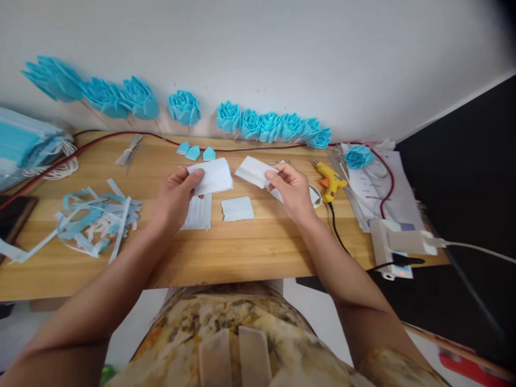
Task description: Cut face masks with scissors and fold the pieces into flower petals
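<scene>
My left hand (176,194) pinches a white rectangular piece of mask fabric (212,176) just above the wooden table (242,247). My right hand (291,188) pinches a second white piece (253,171), held a little apart from the first. Below the hands, a pleated mask piece (198,212) and a small white cut piece (237,208) lie flat on the table. Three small blue folded petals (195,151) lie just beyond the hands.
Blue fabric flowers (269,126) line the wall. A heap of cut strips (97,217) lies left, a stack of blue masks (22,142) far left. A yellow glue gun (330,180), papers and a power strip (389,242) sit right. A red cable (121,134) crosses the back.
</scene>
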Action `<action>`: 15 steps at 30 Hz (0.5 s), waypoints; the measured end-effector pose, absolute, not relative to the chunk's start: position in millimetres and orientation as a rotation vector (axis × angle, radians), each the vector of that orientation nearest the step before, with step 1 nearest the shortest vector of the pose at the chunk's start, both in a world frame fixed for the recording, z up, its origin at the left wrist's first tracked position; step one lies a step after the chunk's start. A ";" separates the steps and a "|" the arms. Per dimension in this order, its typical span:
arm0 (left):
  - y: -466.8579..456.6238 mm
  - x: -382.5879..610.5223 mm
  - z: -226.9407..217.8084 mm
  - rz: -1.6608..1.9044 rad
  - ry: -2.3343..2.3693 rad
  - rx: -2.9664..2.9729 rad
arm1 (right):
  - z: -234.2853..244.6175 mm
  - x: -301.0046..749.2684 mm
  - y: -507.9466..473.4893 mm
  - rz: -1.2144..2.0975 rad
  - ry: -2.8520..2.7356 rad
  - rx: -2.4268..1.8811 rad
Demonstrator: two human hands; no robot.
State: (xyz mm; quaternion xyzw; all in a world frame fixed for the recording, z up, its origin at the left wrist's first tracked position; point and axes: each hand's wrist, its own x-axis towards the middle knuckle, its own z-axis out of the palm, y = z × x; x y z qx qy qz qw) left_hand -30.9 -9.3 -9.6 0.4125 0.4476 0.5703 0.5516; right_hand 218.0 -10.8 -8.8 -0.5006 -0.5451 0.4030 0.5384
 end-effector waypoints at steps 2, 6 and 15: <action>-6.6 -30.8 -9.8 1.379 1.012 0.893 | -9.8 220.3 -7.7 0.969 -1.237 -1.199; -6.4 -29.0 -7.2 1.375 0.984 0.836 | -10.1 222.9 -4.5 0.974 -1.184 -1.222; -7.5 -28.8 -5.1 1.356 0.972 0.850 | -6.2 217.6 -14.2 1.428 -1.407 -1.226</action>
